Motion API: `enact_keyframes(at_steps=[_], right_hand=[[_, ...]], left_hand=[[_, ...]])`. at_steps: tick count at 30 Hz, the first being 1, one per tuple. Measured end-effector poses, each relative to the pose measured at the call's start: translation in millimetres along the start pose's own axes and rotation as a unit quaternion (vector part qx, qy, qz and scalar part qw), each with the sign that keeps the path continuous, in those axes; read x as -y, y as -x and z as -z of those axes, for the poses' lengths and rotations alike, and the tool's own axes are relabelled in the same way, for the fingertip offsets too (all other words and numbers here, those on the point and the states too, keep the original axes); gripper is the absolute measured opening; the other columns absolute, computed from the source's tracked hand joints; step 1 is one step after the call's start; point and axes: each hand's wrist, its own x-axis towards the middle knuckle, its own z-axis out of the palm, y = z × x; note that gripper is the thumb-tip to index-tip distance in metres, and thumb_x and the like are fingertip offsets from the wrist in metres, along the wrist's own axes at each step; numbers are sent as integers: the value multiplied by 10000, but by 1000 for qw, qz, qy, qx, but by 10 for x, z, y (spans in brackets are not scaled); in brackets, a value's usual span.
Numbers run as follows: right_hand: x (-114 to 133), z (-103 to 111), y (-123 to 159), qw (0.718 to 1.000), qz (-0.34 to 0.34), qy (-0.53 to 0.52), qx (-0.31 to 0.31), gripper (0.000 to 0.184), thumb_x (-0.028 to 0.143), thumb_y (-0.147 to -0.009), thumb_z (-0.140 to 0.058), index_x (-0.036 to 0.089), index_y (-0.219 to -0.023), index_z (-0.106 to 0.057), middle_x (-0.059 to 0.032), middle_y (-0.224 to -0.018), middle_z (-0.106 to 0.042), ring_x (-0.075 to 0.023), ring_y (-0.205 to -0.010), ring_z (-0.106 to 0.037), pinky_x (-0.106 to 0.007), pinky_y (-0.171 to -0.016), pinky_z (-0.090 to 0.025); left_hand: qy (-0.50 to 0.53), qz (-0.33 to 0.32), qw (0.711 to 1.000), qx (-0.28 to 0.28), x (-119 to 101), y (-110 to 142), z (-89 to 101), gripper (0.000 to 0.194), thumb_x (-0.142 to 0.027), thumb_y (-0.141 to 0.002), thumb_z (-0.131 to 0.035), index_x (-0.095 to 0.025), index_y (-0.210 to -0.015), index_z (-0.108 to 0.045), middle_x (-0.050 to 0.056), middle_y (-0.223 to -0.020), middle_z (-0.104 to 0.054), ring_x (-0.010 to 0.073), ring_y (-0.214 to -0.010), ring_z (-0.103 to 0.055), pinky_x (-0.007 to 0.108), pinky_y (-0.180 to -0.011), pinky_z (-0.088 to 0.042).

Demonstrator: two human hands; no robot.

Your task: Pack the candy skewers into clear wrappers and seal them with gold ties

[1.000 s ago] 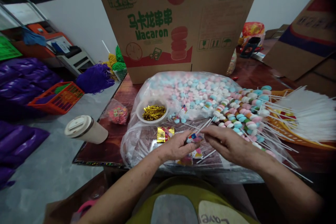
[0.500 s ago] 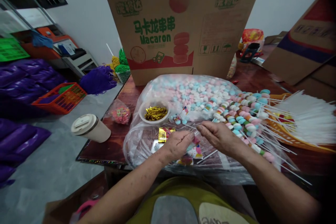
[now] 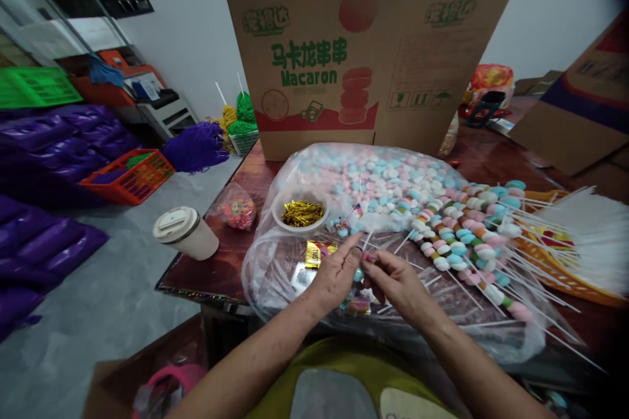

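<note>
My left hand (image 3: 339, 275) is closed on a wrapped marshmallow skewer (image 3: 358, 274), whose blue sweet shows under its fingers. A short white stick (image 3: 368, 239) juts up from between the hands. Pressed in close from the other side, my right hand (image 3: 400, 285) pinches the gathered part of the colourful wrapper (image 3: 369, 259); whether a tie is in that pinch cannot be made out. Left of the hands lie gold printed wrappers (image 3: 318, 253). Behind them stand a white bowl of gold twist ties (image 3: 302, 213) and a small wrapped skewer (image 3: 351, 219).
Loose pastel marshmallows (image 3: 383, 177) fill a clear plastic bag behind. Threaded marshmallow skewers (image 3: 462, 236) are piled at right, beside an orange basket (image 3: 574, 275) of white sticks (image 3: 590, 236). A lidded cup (image 3: 189, 234) stands at the left edge. A large carton (image 3: 314, 91) blocks the back.
My right hand has turned and come down against the left one, its fingers now at the wrapper. The stick points more upright. My view has shifted a little left.
</note>
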Motion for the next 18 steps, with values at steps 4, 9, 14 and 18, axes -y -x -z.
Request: enact_keyframes(at_steps=[4, 9, 14, 18], right_hand=[[48, -47, 76, 997, -21, -64, 48, 302, 485, -796, -497, 184, -787, -476, 24, -584, -544, -108, -447, -486, -231, -439, -394], [106, -60, 144, 986, 87, 145, 7, 179, 327, -812, -460, 179, -737, -527, -1, -610, -553, -121, -515, -491, -239, -492, -393], [283, 6, 135, 964, 150, 199, -91, 238, 290, -876, -398, 182, -699, -516, 10, -535, -536, -119, -472, -492, -227, -455, -394], [364, 97, 179, 847, 356, 384, -94, 219, 215, -856, -425, 185, -1032, -551, -95, -979, -648, -227, -928, -575, -411, -839, -424]], left_hand=[[73, 87, 977, 178, 2, 60, 83, 445, -512, -807, -446, -130, -1018, -532, 33, -744, -569, 127, -650, -518, 251, -641, -422], [-139, 12, 954, 267, -162, 77, 246, 190, -325, -818, -444, -153, -766, -503, -15, -720, -478, 105, -673, -430, 214, -636, -364], [-76, 107, 943, 307, -151, 172, 262, 153, -289, -799, -467, -150, -750, -509, -39, -632, -456, 79, -580, -417, 184, -541, -350], [48, 162, 979, 116, -30, 271, 142, 170, -287, -700, -572, -150, -600, -560, -40, -496, -501, 78, -447, -436, 183, -440, -349]])
